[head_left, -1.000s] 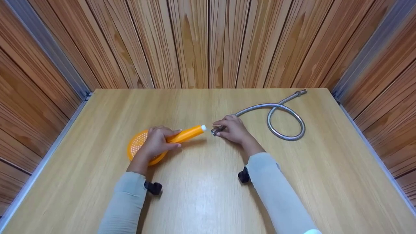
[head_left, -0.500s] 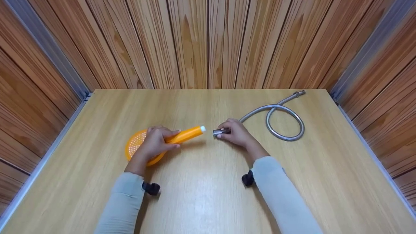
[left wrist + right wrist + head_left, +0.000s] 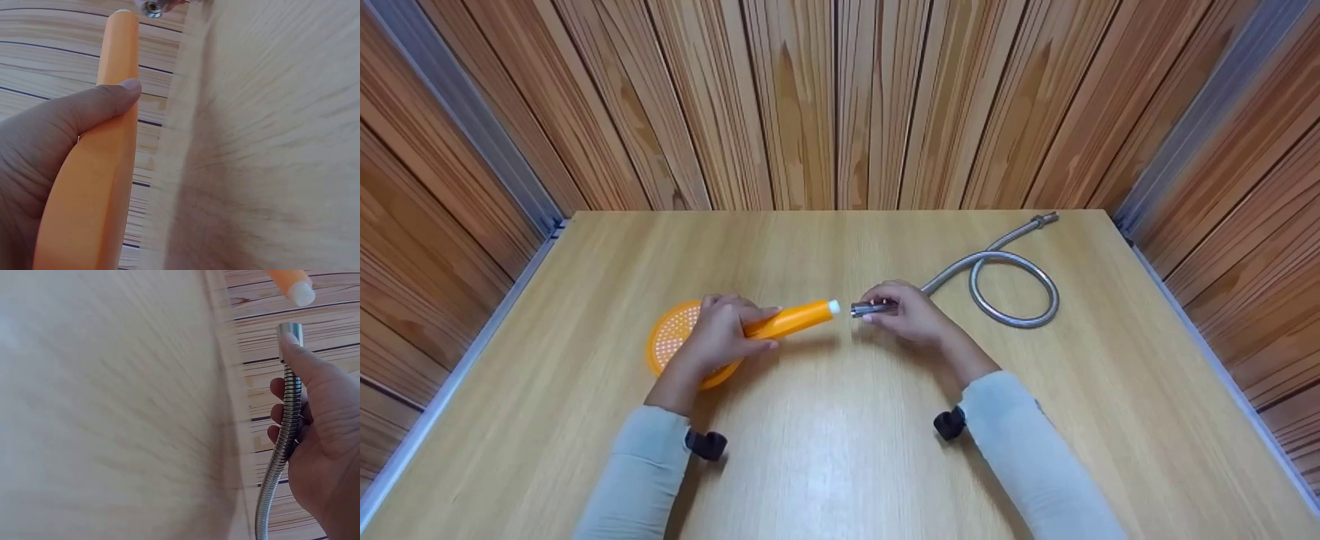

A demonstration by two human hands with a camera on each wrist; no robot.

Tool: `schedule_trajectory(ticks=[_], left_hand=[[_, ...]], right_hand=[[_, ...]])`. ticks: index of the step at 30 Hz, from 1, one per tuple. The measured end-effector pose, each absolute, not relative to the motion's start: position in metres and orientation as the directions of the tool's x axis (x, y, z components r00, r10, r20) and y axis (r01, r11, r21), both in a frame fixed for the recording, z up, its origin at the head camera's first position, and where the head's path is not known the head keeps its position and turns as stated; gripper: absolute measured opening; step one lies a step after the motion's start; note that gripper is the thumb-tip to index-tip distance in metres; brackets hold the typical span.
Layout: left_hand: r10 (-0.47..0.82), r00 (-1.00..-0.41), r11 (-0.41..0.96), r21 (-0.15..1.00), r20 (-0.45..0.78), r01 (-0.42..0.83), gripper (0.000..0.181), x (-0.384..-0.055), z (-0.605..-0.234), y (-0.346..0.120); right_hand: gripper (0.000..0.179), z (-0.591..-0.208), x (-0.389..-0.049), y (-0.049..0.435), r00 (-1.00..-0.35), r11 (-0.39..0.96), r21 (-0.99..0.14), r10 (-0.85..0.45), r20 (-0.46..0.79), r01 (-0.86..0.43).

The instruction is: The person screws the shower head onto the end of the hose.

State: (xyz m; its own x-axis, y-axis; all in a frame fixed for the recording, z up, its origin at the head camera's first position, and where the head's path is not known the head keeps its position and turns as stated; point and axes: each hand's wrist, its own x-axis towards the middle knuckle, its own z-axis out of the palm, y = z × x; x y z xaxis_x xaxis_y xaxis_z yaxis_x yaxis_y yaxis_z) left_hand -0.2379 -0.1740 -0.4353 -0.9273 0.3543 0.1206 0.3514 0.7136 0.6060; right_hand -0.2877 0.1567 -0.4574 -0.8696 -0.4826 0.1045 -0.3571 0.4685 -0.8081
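An orange shower head (image 3: 791, 321) with a round perforated face and a white threaded-looking tip is gripped by my left hand (image 3: 721, 330) around its handle. In the left wrist view the thumb lies across the handle (image 3: 118, 135). My right hand (image 3: 911, 315) holds a silver flexible shower hose (image 3: 290, 396) close to its metal end fitting (image 3: 290, 337), with the thumb on that fitting. The white tip (image 3: 302, 294) and the hose's end face each other with a small gap between them. Part of the perforated face is hidden behind the left hand and wrist.
The rest of the hose (image 3: 1050, 300) makes one loop on the wooden table (image 3: 825, 465), its far end near the back edge. Wood-panelled walls (image 3: 810, 105) stand behind and on both sides. Each sleeve carries a small black camera (image 3: 706, 445).
My right hand has turned and shifted slightly right and nearer, so the hose's end points at the shower head's tip. The left hand keeps its grip, nearly still.
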Motion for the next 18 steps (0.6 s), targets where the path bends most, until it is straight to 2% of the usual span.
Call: schedule_trajectory(ticks=[7, 13, 18], left_hand=[[0.367, -0.920, 0.722, 0.581, 0.141, 0.377, 0.048, -0.235, -0.430, -0.171], [0.392, -0.907, 0.722, 0.559, 0.154, 0.407, 0.048, -0.230, -0.427, -0.166], [0.434, -0.878, 0.713, 0.519, 0.201, 0.472, 0.048, -0.227, -0.424, -0.163]], right_hand=[[0.022, -0.449, -0.278, 0.163, -0.861, 0.391, -0.844, -0.487, 0.150, -0.368], [0.023, -0.445, -0.266, 0.172, -0.870, 0.408, -0.833, -0.466, 0.162, -0.374], [0.023, -0.442, -0.259, 0.177, -0.840, 0.410, -0.783, -0.482, 0.250, -0.468]])
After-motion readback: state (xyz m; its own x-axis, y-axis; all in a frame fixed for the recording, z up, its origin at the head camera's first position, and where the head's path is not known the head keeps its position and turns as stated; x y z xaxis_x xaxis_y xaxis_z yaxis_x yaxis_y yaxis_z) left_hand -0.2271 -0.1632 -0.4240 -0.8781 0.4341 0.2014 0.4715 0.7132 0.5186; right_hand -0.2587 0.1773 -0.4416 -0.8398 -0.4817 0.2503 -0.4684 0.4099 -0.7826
